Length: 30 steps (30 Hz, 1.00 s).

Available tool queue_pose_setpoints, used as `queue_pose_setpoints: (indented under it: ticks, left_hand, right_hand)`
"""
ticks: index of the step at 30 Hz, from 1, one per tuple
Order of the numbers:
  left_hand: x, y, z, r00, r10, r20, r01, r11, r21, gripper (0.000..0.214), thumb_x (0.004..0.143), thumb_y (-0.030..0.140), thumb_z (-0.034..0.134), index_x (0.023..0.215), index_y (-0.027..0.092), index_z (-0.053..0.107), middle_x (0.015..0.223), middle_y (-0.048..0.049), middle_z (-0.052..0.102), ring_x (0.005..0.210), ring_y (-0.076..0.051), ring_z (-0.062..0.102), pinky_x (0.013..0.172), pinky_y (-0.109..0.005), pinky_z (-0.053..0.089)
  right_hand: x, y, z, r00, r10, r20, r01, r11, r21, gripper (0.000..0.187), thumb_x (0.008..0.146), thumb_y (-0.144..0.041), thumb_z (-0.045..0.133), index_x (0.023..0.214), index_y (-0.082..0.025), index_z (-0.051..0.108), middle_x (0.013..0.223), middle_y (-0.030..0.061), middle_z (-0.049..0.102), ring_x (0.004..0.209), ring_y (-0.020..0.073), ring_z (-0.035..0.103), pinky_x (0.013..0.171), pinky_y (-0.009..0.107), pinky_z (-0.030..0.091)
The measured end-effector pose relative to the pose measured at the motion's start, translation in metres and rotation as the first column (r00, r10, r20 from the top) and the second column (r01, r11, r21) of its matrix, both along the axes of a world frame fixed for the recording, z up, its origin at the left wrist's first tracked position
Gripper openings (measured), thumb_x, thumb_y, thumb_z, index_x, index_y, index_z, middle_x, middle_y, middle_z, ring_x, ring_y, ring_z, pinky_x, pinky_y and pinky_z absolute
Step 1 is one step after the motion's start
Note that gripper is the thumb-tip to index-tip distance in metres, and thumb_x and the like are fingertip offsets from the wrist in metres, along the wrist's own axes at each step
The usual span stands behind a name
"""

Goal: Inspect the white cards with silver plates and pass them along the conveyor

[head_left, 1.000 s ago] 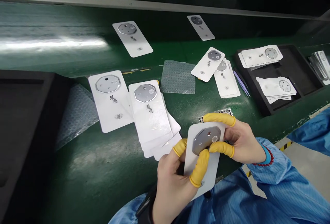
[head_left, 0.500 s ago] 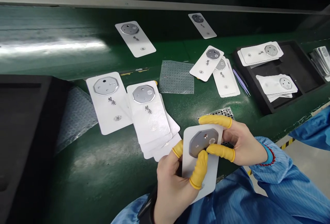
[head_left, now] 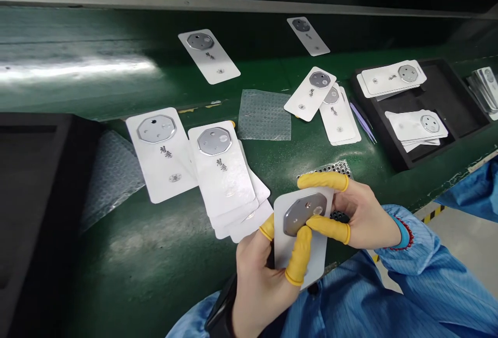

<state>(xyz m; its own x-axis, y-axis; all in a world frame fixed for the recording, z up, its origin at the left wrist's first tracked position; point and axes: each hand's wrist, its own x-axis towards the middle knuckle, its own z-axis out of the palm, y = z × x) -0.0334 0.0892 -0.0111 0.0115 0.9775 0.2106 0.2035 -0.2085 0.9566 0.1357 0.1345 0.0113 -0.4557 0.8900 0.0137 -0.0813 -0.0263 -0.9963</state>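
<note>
Both hands hold one white phone back cover (head_left: 319,247) with a grey octagonal camera plate (head_left: 301,213), just above the near edge of the green belt. My left hand (head_left: 260,270) grips its lower part, the yellow-capped thumb lying on the plate. My right hand (head_left: 352,211) pinches its top right, one capped finger along the upper edge and the capped thumb on the plate. A sheet of small dark rings (head_left: 330,168) lies behind the cover, partly hidden.
A fanned stack of covers (head_left: 229,182) and a single cover (head_left: 163,154) lie to the left. More covers (head_left: 208,55) (head_left: 309,36) (head_left: 322,99) lie farther back. Bubble wrap (head_left: 266,115), purple tweezers (head_left: 363,123), a black tray (head_left: 455,94) with covers on the right, black foam (head_left: 35,203) on the left.
The held cover has shifted slightly left and down in view, with both thumbs closing together on the camera plate. The things on the belt have kept their places.
</note>
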Motion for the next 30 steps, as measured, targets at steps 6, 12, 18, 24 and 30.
queue_pose_setpoints:
  ticks: [6,12,18,24,30]
  left_hand:
    - [0.002,0.006,0.002,0.995,0.051,0.089,-0.038,0.990,-0.138,0.017,0.074,0.015,0.069,0.090,0.021,0.068,0.073,0.0033,0.073,0.056,-0.011,0.063,0.053,-0.018,0.050]
    - [0.003,0.015,0.006,0.964,0.069,0.257,0.014,0.951,-0.308,0.015,0.073,0.018,0.072,0.088,0.016,0.070,0.076,-0.0025,0.076,0.065,-0.016,0.068,0.057,-0.022,0.055]
    - [0.003,0.020,0.002,0.916,0.041,0.400,0.097,0.943,-0.320,0.024,0.068,0.017,0.078,0.091,0.016,0.069,0.080,-0.0027,0.077,0.065,-0.014,0.068,0.061,-0.021,0.055]
    - [0.001,0.024,0.007,0.872,0.039,0.488,0.160,0.920,-0.359,0.034,0.067,0.036,0.081,0.088,0.015,0.065,0.072,-0.0043,0.075,0.061,-0.018,0.070,0.059,-0.027,0.057]
    - [-0.001,0.025,0.009,0.884,0.075,0.462,0.106,0.930,-0.352,0.038,0.064,0.036,0.083,0.088,0.014,0.064,0.074,-0.0055,0.075,0.063,-0.020,0.071,0.056,-0.028,0.056]
  right_hand:
    - [-0.002,0.003,0.001,1.000,0.026,0.000,-0.026,0.996,-0.091,0.045,0.086,-0.011,0.065,0.128,-0.024,0.054,0.111,0.0025,0.067,0.088,0.0099,0.068,0.077,0.020,0.060]
    - [-0.004,0.006,-0.008,0.999,0.031,-0.045,-0.036,0.992,-0.122,0.044,0.088,-0.017,0.062,0.130,-0.023,0.053,0.118,0.0047,0.066,0.097,0.0132,0.068,0.081,0.024,0.060]
    - [-0.006,0.008,-0.007,1.000,0.010,0.009,-0.010,0.997,-0.076,0.043,0.087,-0.020,0.064,0.129,-0.022,0.054,0.118,0.0055,0.067,0.097,0.0153,0.069,0.082,0.027,0.060]
    - [-0.007,0.016,0.006,0.998,0.065,0.007,-0.064,0.998,-0.013,0.044,0.087,-0.020,0.063,0.130,-0.021,0.053,0.116,0.0067,0.067,0.094,0.0146,0.069,0.077,0.026,0.060]
    - [-0.013,0.018,0.012,0.996,0.082,0.043,-0.082,0.997,0.004,0.047,0.085,-0.021,0.065,0.130,-0.021,0.051,0.122,0.0082,0.063,0.103,0.0169,0.066,0.085,0.031,0.059]
